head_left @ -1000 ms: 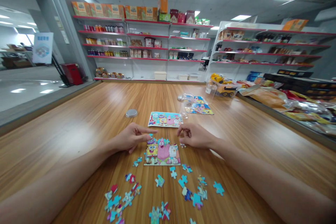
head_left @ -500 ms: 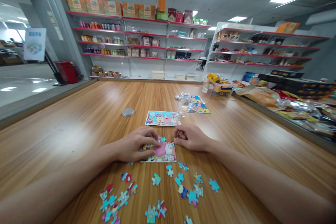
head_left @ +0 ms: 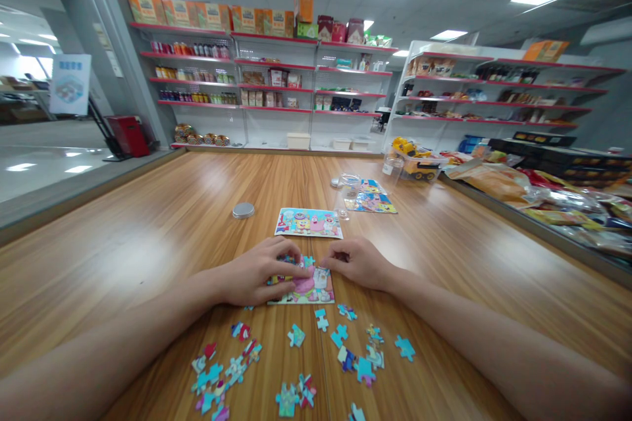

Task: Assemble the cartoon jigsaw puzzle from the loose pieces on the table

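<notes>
I see left hand (head_left: 257, 274) flat on half-built puzzle (head_left: 305, 287), fingers spread; right hand (head_left: 356, 262) fingers curled at its corner, grip unclear.

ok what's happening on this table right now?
A person is putting together a cartoon jigsaw puzzle on a wooden table. The left hand lies flat over the left part of the assembled section; the right hand rests curled at its upper right edge. Loose pieces are scattered in front of it. A reference picture lies just beyond, with a metal lid to its left.
</notes>
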The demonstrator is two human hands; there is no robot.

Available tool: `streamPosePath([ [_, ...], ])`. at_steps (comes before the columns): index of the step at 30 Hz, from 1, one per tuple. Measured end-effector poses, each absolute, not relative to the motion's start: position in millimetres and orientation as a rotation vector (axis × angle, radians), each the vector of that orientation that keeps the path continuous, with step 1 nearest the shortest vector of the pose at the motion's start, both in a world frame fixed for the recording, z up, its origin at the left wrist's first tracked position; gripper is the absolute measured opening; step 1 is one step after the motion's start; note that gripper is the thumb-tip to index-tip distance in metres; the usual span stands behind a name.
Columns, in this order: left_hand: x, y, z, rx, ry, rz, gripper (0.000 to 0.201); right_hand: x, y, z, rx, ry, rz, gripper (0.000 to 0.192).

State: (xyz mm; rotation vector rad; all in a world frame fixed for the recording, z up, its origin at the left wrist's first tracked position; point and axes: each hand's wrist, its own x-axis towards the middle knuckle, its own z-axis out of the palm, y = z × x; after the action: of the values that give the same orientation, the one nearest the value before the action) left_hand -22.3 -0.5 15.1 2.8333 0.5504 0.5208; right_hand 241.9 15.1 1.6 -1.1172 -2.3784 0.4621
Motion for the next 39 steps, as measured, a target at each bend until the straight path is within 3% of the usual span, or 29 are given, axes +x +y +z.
streamPosePath([
  [9, -21, -3, 16, 2.842, 0.513, 0.554, 0.035, 243, 12, 9, -1.002, -2.451, 0.466, 0.034],
  [16, -17, -8, 18, 2.813, 0.453, 0.430, 0.047, 242, 8, 11, -0.995, -2.508, 0.383, 0.039],
  [25, -17, -5, 16, 2.896, 0.372, 0.367, 0.065, 239, 2, 22, -0.912, -2.691, 0.125, 0.027],
  [34, -17, -5, 14, 2.898, 0.381, 0.403, 0.064, 234, -7, 26, -0.930, -2.783, -0.156, 0.019],
  [39, -17, -5, 15, 2.888, 0.370, 0.398, 0.062, 235, -1, 15, -1.026, -2.629, 0.086, 0.024],
])
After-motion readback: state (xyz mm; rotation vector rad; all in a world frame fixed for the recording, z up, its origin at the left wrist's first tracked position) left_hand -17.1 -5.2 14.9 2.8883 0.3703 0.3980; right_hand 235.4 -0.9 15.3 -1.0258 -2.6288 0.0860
